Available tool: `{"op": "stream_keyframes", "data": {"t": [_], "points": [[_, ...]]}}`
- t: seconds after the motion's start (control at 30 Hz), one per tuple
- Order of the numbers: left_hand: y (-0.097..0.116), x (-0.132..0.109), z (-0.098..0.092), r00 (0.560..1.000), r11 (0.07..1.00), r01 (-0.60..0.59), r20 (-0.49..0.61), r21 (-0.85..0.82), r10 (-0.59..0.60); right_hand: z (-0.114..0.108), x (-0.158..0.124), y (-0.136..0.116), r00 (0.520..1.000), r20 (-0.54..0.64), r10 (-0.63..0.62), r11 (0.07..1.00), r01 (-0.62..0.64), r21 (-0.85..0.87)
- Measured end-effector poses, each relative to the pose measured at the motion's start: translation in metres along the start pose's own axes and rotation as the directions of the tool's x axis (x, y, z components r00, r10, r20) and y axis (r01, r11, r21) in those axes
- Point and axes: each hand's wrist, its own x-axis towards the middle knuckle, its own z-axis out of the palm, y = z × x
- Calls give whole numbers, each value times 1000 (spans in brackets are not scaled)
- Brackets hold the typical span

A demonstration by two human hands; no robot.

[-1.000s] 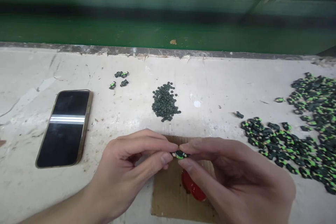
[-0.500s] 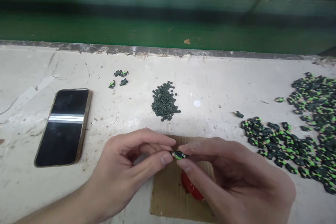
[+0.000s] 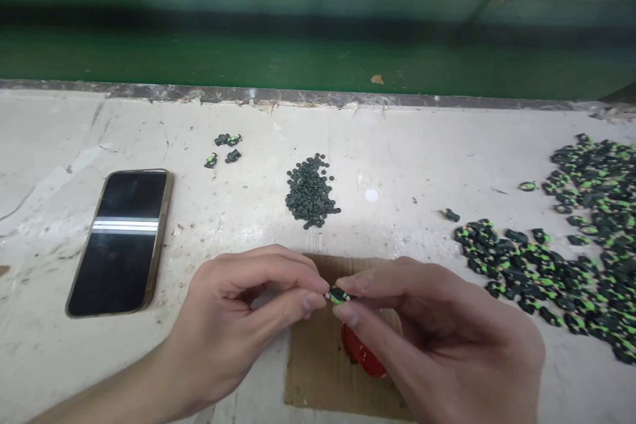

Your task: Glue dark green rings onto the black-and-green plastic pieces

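Mostly dark little figure, lime-green patch, pale ends

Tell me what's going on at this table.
A person pinches a small dark green piece between the fingertips of the left hand and right hand, above some cardboard. A red object shows beneath the right hand. Beyond sits a heap of dark discs. Many similar pieces lie at right, and a phone at left.
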Motion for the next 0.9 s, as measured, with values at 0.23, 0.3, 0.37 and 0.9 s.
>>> {"op": "stream_keyframes", "data": {"t": [0.23, 0.3, 0.37, 0.9], "points": [[-1, -2, -7, 997, 993, -44, 58, -110, 51, 2, 4, -2, 997, -3, 77, 991, -76, 111], [-1, -2, -7, 999, 995, -27, 44, -97, 32, 1, 6, -2, 994, 34, 99, 987, -103, 122], [0, -2, -6, 999, 994, -20, 44, -107, 25, -1, 8, -2, 992, 71, 106, 988, -113, 108], [0, -3, -9, 991, 983, -65, 105, -174, 84, -3, 15, -5, 975, 135, 178, 969, -198, 148]]}}
